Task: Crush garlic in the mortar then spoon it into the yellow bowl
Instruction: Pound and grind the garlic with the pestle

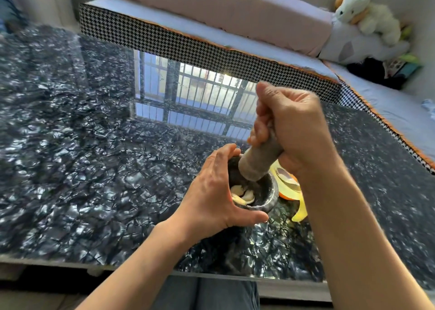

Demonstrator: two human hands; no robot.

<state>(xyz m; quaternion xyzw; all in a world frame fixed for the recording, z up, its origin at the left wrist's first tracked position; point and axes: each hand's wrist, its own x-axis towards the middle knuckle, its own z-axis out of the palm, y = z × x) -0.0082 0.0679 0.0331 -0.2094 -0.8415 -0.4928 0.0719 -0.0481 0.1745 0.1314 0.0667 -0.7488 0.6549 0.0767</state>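
A dark stone mortar (268, 195) stands on the glossy black table near its front edge. Pale garlic cloves (242, 194) lie whole in its bottom. My left hand (211, 192) wraps around the mortar's left side. My right hand (289, 126) is closed on the grey stone pestle (259, 161), whose thick end hangs tilted just above the garlic. Just right of the mortar, mostly hidden behind it and my right forearm, is the yellow bowl (300, 212) with a spoon (286, 175) lying in it.
The black marbled table (94, 156) stretches far to the left and back, reflecting a barred window. A sofa with houndstooth trim (211, 50) borders the far and right sides. A plush toy (362, 13) sits at the back right.
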